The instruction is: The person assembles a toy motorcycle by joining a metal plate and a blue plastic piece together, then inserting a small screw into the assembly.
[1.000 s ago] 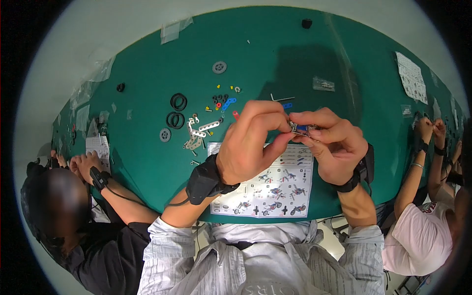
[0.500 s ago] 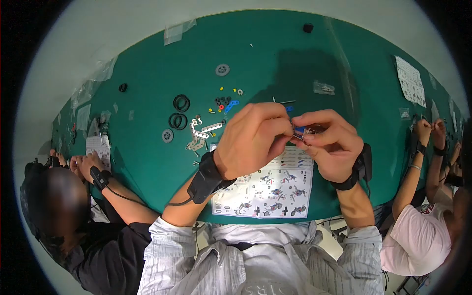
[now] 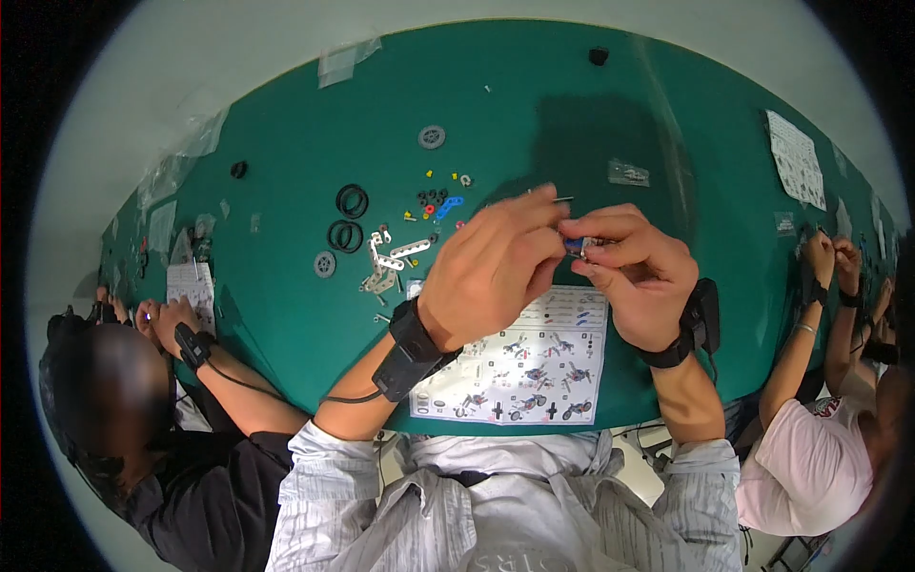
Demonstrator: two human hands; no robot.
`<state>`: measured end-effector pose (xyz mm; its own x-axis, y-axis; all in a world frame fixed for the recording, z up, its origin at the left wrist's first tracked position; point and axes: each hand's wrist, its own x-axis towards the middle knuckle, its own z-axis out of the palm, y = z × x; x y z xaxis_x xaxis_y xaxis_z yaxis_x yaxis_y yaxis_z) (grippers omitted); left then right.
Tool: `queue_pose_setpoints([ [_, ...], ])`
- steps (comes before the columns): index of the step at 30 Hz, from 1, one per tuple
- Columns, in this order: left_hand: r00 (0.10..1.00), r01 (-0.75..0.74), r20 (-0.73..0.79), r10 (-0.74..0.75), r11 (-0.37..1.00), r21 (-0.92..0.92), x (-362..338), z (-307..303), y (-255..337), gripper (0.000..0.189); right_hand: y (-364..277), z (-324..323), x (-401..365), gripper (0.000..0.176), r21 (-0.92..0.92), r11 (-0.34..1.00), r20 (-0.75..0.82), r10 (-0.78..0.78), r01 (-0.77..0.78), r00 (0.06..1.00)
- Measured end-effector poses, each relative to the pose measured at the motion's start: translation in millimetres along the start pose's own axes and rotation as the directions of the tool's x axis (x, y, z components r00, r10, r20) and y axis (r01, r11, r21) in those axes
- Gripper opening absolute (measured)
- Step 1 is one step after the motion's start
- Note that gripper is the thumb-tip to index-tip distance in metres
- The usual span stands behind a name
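Note:
A small blue part point(image 3: 574, 246) with a shiny metallic bit sits between my two hands, mostly covered by fingers. My right hand point(image 3: 640, 272) pinches it between thumb and fingertips. Against its other side are the closed fingers of my left hand point(image 3: 496, 272), partly hiding it. The tip of a thin metal rod point(image 3: 563, 199) shows just beyond my left fingers. Below both hands lies a printed instruction sheet point(image 3: 510, 381) with pictures of a model motorcycle. White perforated pieces point(image 3: 389, 262) and a blue perforated link point(image 3: 450, 206) lie left of my left hand.
Black rubber rings point(image 3: 352, 200), grey wheels point(image 3: 432, 137) and small yellow pieces are spread on the green table point(image 3: 286, 324). A small plastic bag point(image 3: 628, 173) lies beyond my right hand, a black object point(image 3: 598, 55) at the far edge. Other people work on both sides.
My left fingers have lifted and stretched a little farther forward. The blue part shows more clearly between the hands, while the blue piece on the table behind them is now hidden.

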<state>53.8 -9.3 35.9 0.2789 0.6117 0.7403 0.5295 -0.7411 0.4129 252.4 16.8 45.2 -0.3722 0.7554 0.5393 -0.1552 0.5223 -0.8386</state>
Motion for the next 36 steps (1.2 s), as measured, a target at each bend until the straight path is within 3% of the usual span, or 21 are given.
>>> queue_pose_setpoints([
  [2,0.998,0.061,0.017,-0.059,0.99,-0.128,-3,-3,5,0.039,2,0,-1,0.019,0.148,0.989,-0.022,0.021,-0.018,1.0],
  [5,0.989,0.079,-0.103,-0.103,0.973,-0.218,-1,1,10,0.042,3,0,-2,0.021,0.233,0.972,-0.039,0.032,-0.022,0.999],
  [8,0.995,0.083,-0.032,-0.09,0.981,-0.176,-2,-5,10,0.041,4,-3,-2,0.023,0.114,0.992,-0.012,-0.049,0.051,0.999],
  [17,0.999,0.016,-0.028,-0.02,0.992,-0.128,-4,-11,8,0.039,-3,-6,2,0.027,-0.199,0.958,0.087,-0.191,0.205,0.978],
  [23,1.0,-0.003,-0.019,-0.001,0.981,-0.194,-3,-12,4,0.039,-3,-7,2,0.026,-0.242,0.943,0.102,-0.211,0.23,0.972],
  [29,0.999,-0.038,0.028,0.041,0.994,-0.101,-1,-14,0,0.038,-3,-9,3,0.027,-0.288,0.924,0.137,-0.221,0.252,0.966],
  [36,0.999,-0.031,-0.016,0.031,1.0,-0.002,-3,-8,0,0.038,-4,-5,4,0.027,-0.332,0.906,0.136,-0.227,0.26,0.964],
])
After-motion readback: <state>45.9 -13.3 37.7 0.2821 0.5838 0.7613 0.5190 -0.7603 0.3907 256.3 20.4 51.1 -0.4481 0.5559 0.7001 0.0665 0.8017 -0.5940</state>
